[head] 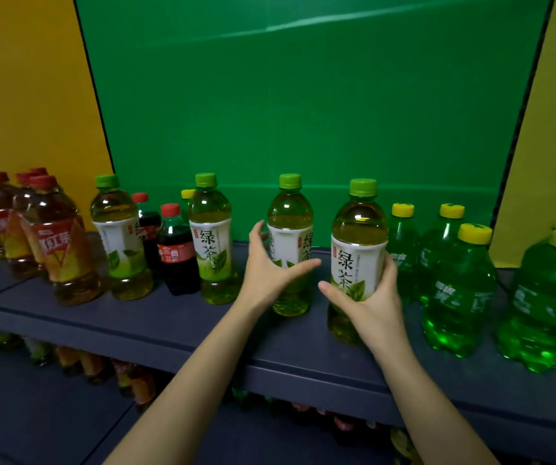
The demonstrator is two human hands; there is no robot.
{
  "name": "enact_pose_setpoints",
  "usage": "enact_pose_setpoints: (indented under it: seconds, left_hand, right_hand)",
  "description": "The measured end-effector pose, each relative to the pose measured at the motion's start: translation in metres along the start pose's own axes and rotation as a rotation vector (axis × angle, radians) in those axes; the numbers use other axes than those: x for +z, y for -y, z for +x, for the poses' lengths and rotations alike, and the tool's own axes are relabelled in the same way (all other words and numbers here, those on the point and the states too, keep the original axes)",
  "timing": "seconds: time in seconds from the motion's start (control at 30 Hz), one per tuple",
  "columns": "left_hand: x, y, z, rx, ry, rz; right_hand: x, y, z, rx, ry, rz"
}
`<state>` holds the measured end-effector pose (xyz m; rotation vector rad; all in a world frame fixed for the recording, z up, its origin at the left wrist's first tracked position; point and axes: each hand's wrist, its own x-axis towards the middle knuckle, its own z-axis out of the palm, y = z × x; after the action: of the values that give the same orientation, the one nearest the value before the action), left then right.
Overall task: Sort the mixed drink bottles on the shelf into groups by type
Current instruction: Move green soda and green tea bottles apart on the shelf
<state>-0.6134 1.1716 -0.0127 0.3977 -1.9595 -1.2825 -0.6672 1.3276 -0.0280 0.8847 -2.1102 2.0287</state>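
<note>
Left of the right grip [372,305], curled round a green tea bottle [358,250]: left grip [268,270] spread about its twin [290,216] (likely gathering like with like).

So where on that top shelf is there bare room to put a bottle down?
Bare: the front strip of the shelf before the cola bottle and green teas, and the back along the green backdrop, behind the green tea bottle the right hand grips. Crowded: red teas far left, green sodas at right.
</note>
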Motion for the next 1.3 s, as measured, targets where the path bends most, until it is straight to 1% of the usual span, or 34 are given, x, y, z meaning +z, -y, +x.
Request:
enact_pose_setpoints:
  seconds: [0.1,0.33,0.4,0.5,0.6,0.77,0.87,1.0,1.07,1.2,1.3]
  left_hand:
    - [0.004,0.005,0.01,-0.017,0.069,-0.061]
    - [-0.005,0.006,0.0,0.049,0.05,-0.084]
    - [-0.013,0.004,-0.009,0.062,0.047,-0.089]
    - [-0.029,-0.001,-0.025,0.059,0.016,-0.106]
    - [-0.053,-0.015,-0.042,0.054,-0.065,-0.088]
    - [-0.117,-0.035,-0.076,0.053,-0.231,-0.027]
    - [-0.16,-0.033,-0.103,0.028,-0.354,0.015]
    - [-0.216,-0.023,-0.136,-0.044,-0.517,0.073]
    - [-0.244,-0.015,-0.15,-0.083,-0.584,0.112]
    - [-0.301,0.004,-0.17,-0.118,-0.692,0.139]
    - [-0.351,0.018,-0.178,-0.136,-0.735,0.173]
  right_hand:
    - [0.001,-0.002,0.003,0.019,-0.035,-0.011]
    - [-0.007,-0.002,-0.004,-0.035,-0.113,-0.003]
    - [-0.009,-0.001,-0.008,-0.044,-0.112,0.014]
    - [-0.006,0.004,-0.012,-0.026,-0.063,0.079]
    - [0.004,0.015,-0.016,-0.008,0.021,0.147]
    - [0.037,0.043,-0.024,-0.051,0.26,0.204]
    - [0.07,0.055,-0.037,-0.036,0.401,0.258]
    - [0.127,0.068,-0.059,-0.023,0.62,0.327]
    - [0.161,0.073,-0.07,-0.034,0.697,0.347]
    - [0.231,0.081,-0.091,-0.037,0.804,0.392]
    - [0.284,0.089,-0.106,-0.034,0.844,0.409]
